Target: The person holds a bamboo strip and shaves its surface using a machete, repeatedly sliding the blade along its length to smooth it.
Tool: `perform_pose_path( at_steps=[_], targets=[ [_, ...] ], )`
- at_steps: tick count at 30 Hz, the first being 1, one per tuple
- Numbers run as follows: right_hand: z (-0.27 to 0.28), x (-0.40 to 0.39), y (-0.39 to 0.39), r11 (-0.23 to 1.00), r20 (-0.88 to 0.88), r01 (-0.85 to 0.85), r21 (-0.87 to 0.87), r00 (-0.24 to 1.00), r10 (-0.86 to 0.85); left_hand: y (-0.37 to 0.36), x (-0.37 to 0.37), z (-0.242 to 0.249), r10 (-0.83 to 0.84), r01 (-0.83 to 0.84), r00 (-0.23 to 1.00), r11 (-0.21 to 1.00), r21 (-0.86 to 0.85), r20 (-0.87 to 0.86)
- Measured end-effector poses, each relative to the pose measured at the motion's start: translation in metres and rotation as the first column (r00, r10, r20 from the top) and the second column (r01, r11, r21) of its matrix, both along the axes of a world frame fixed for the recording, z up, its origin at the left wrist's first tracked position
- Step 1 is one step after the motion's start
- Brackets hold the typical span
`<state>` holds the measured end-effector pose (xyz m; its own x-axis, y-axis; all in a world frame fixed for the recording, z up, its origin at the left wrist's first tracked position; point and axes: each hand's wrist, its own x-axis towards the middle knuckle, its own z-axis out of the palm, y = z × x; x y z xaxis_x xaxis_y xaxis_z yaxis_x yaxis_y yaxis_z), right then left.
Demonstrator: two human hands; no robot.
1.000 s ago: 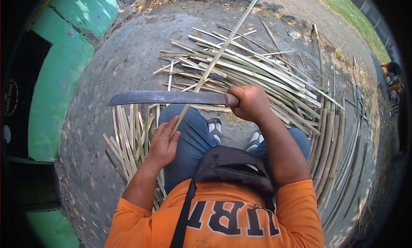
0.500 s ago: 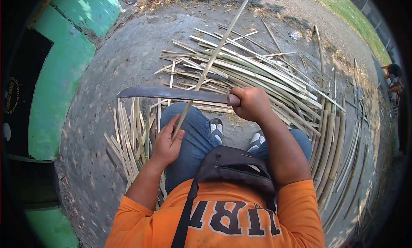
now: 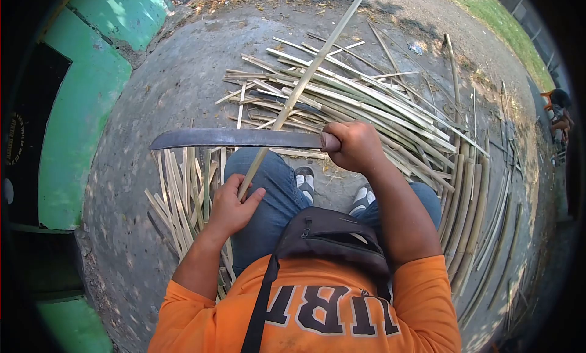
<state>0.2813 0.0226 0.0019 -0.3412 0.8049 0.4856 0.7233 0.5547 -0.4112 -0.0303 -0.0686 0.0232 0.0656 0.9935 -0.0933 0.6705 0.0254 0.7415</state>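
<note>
My right hand [image 3: 354,147] is wrapped round the wooden handle of a long machete [image 3: 238,138]. The blade points left and lies across a long bamboo strip [image 3: 305,78], above my left knee. My left hand [image 3: 235,208] grips the strip's lower end between thumb and fingers. From there the strip slants up and to the right, past the top edge of the view. Where the blade crosses the strip, it covers part of it.
Split bamboo strips [image 3: 366,103] lie piled on the ground ahead. More strips [image 3: 177,200] are at the left, and thicker bamboo poles [image 3: 467,212] at the right. A green wall [image 3: 79,127] stands far left. A person [image 3: 558,118] is at the far right edge.
The machete has shifted left and slightly down. My left hand has moved a little left and down with the strip's lower end.
</note>
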Motion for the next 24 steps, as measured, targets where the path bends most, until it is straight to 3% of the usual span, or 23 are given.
perform_pose_path(
  at_steps=[7,10,13,16,22,24],
  targets=[
    [0.006,-0.001,-0.001,0.989,-0.019,-0.057,0.136,0.998,0.061,-0.003,-0.006,-0.009,0.045,-0.051,0.997,0.994,0.098,0.059],
    [0.01,-0.001,-0.003,0.985,-0.035,-0.065,0.163,0.997,0.071,-0.004,-0.017,-0.016,0.087,-0.08,0.957,0.996,-0.039,0.277],
    [0.011,-0.001,-0.003,0.983,-0.061,-0.065,0.174,0.995,0.077,-0.011,-0.02,-0.006,0.042,-0.044,0.989,0.999,0.01,0.14],
    [0.009,0.004,-0.002,0.986,-0.047,-0.06,0.155,0.997,0.068,-0.018,-0.028,-0.02,0.158,-0.159,0.987,0.978,0.134,0.018],
    [0.002,0.008,0.0,0.994,-0.015,-0.051,0.094,0.999,0.052,-0.041,-0.043,-0.032,0.156,-0.156,0.988,0.986,-0.059,-0.007],
    [0.002,0.005,0.0,0.997,-0.006,-0.063,0.054,0.998,0.064,-0.042,-0.041,-0.03,0.186,-0.177,0.98,0.977,-0.115,0.071]
  ],
)
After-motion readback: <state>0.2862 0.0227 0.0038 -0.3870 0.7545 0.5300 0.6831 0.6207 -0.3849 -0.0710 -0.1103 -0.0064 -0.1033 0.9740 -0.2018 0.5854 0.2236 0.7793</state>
